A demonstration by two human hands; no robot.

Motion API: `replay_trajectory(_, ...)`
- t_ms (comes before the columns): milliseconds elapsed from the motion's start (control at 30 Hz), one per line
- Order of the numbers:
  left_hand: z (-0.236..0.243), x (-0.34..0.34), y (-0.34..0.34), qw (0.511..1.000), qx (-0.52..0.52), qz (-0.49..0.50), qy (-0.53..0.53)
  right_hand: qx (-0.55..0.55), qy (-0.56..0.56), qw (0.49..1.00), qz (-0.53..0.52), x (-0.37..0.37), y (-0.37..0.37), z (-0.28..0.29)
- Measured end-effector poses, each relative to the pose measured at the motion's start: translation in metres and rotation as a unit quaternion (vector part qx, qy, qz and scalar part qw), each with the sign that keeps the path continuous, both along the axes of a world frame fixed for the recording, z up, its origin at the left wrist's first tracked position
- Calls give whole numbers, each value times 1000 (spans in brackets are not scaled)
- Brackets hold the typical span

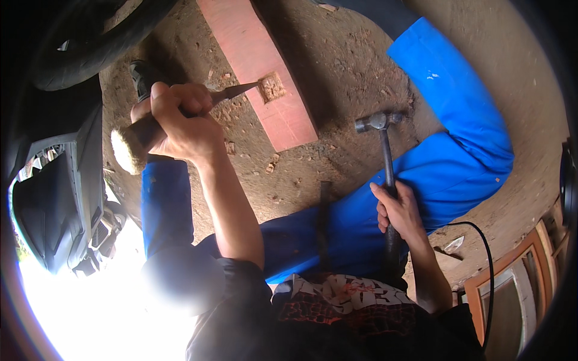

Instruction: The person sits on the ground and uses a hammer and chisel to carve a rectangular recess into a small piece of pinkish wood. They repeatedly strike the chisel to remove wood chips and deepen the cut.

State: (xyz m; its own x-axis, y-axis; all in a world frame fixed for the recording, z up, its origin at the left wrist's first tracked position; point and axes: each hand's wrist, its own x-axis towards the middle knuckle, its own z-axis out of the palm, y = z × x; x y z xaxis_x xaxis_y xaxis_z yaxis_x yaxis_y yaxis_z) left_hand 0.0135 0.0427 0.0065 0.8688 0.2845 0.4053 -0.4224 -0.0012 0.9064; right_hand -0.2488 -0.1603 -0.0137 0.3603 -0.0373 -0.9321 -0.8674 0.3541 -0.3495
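A pinkish wooden beam [247,42] lies on the dirty ground with a square, rough-bottomed recess [271,87] cut in it. My left hand [180,123] is closed round the thick handle [129,147] of a chisel, whose narrow metal blade [235,91] points at the recess's left edge; whether the tip touches the wood, I cannot tell. My right hand [397,210] grips the shaft of a metal hammer [382,123], its head raised toward the beam's lower right. Wood chips [274,162] are scattered around the beam.
My blue-trousered legs [457,156] are bent around the work area, a dark shoe [141,78] beside the beam. A black tyre [84,69] and dark vehicle body [51,204] stand at the left. A wooden frame [512,271] and a black cable [487,253] are at the lower right.
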Motion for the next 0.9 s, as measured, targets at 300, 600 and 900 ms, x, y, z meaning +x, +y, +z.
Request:
replay_trajectory(300,9,-1,-11,1000,-5,19,19,11,5,1000,1,2,-4,0)
replay_trajectory(600,9,1,-10,1000,4,10,25,14,9,1000,4,2,-6,-1)
replay_trajectory(900,1,12,-9,996,17,-75,-42,3,10,1000,15,4,-7,3)
